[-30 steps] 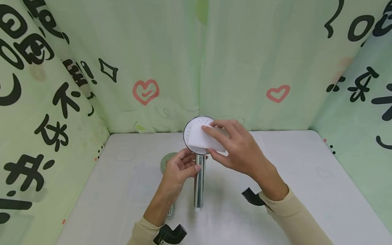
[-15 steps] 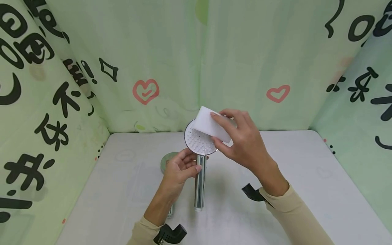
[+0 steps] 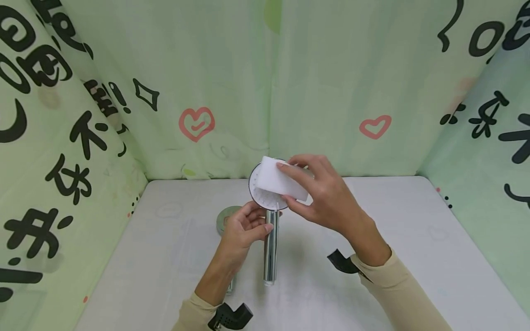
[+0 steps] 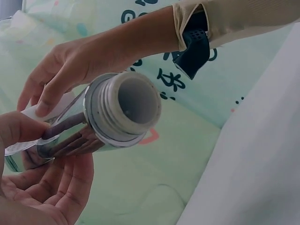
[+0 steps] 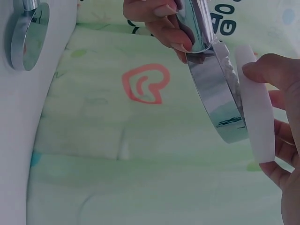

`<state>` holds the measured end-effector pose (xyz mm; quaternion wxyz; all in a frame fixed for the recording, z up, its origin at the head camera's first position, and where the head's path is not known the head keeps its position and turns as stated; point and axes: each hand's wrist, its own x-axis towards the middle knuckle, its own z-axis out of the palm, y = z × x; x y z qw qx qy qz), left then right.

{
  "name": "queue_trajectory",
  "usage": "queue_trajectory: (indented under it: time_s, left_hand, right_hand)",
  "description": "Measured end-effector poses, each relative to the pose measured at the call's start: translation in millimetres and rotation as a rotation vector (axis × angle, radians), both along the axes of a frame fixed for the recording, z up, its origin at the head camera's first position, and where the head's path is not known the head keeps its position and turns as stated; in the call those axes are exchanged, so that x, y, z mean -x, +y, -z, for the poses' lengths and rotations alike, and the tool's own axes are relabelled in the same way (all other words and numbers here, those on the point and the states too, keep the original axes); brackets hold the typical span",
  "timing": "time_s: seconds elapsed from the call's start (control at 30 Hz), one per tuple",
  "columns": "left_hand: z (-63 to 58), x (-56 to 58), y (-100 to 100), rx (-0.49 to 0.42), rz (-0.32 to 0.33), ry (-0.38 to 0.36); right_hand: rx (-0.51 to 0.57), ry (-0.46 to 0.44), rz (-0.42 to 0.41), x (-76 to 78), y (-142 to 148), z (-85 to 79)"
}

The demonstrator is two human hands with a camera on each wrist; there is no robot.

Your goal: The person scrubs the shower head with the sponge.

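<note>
My left hand grips the upper handle of a chrome shower head, whose round white nozzle face is turned up toward the head camera. A white rectangular sponge is pinched between the thumb and fingers of my right hand and overlaps the nozzle face. In the right wrist view the sponge lies right along the nozzle side of the shower head. The threaded white end of the handle points toward the left wrist camera.
A second chrome shower head lies on the white table, partly hidden behind my left hand and forearm. Printed green curtains stand at the back and both sides of the table.
The sponge in my right hand rose toward the top right, baring more of the nozzle face, then came back down and left over it. My left hand stays nearly still on the shower head.
</note>
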<state>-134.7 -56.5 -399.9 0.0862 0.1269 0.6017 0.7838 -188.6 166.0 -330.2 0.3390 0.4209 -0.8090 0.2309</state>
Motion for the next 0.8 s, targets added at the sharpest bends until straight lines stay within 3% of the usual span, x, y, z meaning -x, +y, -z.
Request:
queue_trajectory:
  time_s: [0.37, 0.57, 0.8]
  left_hand:
    - [-0.8, -0.4, -2.2, 0.028, -0.032, 0.0]
    - [-1.6, -0.8, -3.3, 0.038, -0.038, -0.003]
    - [0.0, -0.9, -2.1, 0.035, -0.031, 0.016]
  right_hand:
    - [0.036, -0.178, -0.116, -7.1, -3.2, 7.1]
    - [-0.003, -0.178, -0.157, -9.6, -3.7, 10.5]
    - [0.034, -0.145, -0.117, -6.7, -0.3, 5.6]
